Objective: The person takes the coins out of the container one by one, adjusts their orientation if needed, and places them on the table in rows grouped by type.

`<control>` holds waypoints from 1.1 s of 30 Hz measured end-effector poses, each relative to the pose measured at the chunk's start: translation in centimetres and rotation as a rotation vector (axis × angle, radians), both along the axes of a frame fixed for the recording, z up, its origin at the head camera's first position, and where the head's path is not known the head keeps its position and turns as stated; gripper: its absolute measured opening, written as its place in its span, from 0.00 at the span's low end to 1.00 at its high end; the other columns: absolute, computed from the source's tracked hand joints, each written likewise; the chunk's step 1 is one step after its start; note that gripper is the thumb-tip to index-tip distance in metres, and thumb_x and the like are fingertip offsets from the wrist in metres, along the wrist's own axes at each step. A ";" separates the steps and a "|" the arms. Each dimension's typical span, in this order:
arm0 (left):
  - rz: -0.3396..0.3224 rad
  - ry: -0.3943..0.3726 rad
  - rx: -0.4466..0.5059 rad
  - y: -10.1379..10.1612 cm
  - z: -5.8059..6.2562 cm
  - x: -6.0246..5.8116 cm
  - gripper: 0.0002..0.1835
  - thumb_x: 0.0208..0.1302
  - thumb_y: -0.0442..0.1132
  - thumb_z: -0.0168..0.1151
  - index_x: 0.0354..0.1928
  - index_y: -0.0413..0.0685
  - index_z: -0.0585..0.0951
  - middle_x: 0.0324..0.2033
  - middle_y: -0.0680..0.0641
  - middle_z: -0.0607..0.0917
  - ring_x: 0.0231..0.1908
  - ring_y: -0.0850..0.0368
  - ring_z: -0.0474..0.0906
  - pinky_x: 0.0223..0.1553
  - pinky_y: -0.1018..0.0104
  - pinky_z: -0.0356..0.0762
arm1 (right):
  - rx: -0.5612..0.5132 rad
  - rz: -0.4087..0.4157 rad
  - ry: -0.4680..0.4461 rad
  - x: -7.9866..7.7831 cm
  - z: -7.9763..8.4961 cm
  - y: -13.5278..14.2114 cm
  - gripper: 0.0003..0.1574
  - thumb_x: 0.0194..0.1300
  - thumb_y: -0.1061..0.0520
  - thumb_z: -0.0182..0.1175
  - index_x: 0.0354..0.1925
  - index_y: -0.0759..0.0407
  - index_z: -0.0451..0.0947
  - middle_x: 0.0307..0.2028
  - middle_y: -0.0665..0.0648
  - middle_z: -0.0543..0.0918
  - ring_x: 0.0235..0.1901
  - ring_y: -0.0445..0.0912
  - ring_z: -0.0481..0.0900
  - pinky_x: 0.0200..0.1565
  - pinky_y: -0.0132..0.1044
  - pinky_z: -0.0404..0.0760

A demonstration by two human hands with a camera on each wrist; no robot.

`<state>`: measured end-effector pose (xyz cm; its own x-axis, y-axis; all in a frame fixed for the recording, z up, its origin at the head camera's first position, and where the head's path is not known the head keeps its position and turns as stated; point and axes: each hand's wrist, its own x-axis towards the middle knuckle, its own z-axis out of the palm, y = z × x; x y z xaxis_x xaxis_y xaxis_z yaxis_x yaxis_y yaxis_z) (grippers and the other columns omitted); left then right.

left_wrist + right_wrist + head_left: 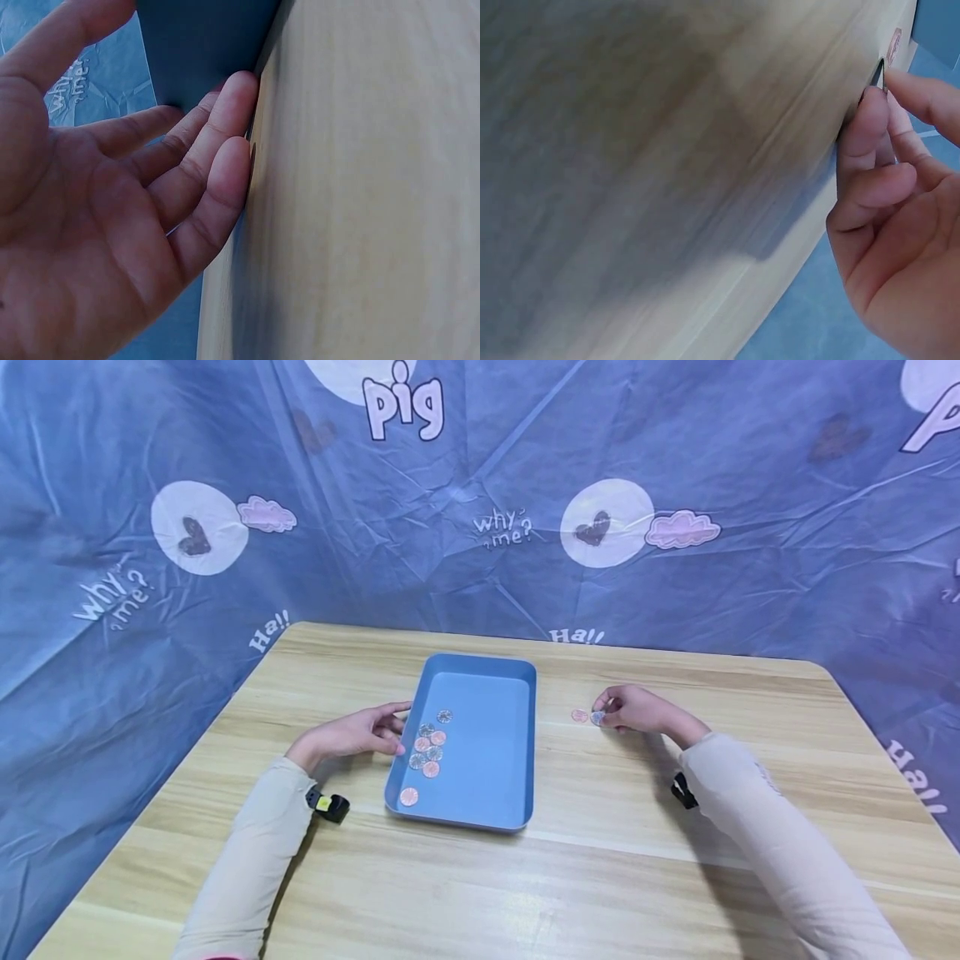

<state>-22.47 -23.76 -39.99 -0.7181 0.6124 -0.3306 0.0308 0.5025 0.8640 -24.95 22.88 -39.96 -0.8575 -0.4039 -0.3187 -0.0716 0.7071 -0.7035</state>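
Observation:
My right hand (632, 708) pinches a silver coin (597, 717) between thumb and fingertips, low over the table right of the tray. Edge-on, the coin (880, 75) shows as a thin disc in the right wrist view. A copper-coloured coin (580, 716) lies flat just left of it. The shallow blue tray (483, 821) holds several silver and copper-coloured coins (438, 737) towards its left side. Against the tray's left wall rests my left hand (358, 732), thumb near the rim; its fingers (229, 169) are loosely extended along the outside, low by the tabletop.
A light wooden table (600, 877) carries everything. Behind it hangs a blue printed cloth (450, 568), reaching down to the table's back edge. Each wrist wears a black strap-on device, the left one (330, 806) close over the table.

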 end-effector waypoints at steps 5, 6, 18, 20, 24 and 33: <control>-0.001 -0.001 0.003 0.0 0.0 0.0 0.48 0.62 0.39 0.64 0.76 0.43 0.44 0.60 0.32 0.71 0.48 0.55 0.78 0.62 0.54 0.70 | 0.051 0.008 0.022 0.0 0.1 -0.4 0.13 0.64 0.66 0.56 0.46 0.72 0.72 0.26 0.52 0.75 0.22 0.41 0.73 0.25 0.31 0.74; -0.002 -0.001 0.003 0.0 0.1 0.0 0.48 0.62 0.39 0.64 0.76 0.43 0.44 0.60 0.32 0.71 0.49 0.55 0.78 0.62 0.55 0.70 | 0.054 0.010 0.028 0.0 0.1 -0.5 0.13 0.63 0.66 0.56 0.46 0.72 0.72 0.26 0.53 0.75 0.23 0.42 0.73 0.25 0.31 0.74; 0.004 0.004 -0.014 0.1 0.0 -0.1 0.48 0.62 0.41 0.65 0.76 0.47 0.46 0.61 0.34 0.71 0.50 0.53 0.78 0.61 0.56 0.71 | 0.064 0.006 -0.001 -0.2 0.0 -0.2 0.13 0.65 0.66 0.54 0.48 0.70 0.70 0.27 0.53 0.74 0.24 0.43 0.71 0.26 0.32 0.72; 0.000 0.008 -0.012 0.1 0.0 -0.1 0.48 0.62 0.40 0.65 0.76 0.46 0.46 0.61 0.34 0.71 0.50 0.54 0.78 0.61 0.57 0.71 | 0.061 0.008 -0.001 -0.2 0.0 -0.2 0.13 0.65 0.66 0.53 0.48 0.70 0.70 0.27 0.53 0.73 0.24 0.43 0.71 0.26 0.32 0.72; -0.006 0.009 -0.006 0.0 0.1 -0.2 0.48 0.62 0.40 0.65 0.76 0.45 0.46 0.61 0.33 0.71 0.49 0.54 0.78 0.60 0.58 0.71 | 0.054 0.008 -0.001 -0.2 -0.1 -0.1 0.14 0.64 0.66 0.53 0.48 0.70 0.70 0.26 0.52 0.73 0.24 0.43 0.70 0.26 0.32 0.71; -0.015 0.011 -0.001 -0.1 -0.1 -0.1 0.48 0.63 0.40 0.65 0.76 0.43 0.45 0.61 0.32 0.71 0.50 0.53 0.77 0.61 0.55 0.71 | 0.040 0.015 0.004 0.0 -0.1 0.0 0.13 0.64 0.66 0.54 0.48 0.71 0.70 0.25 0.52 0.73 0.24 0.43 0.70 0.25 0.31 0.70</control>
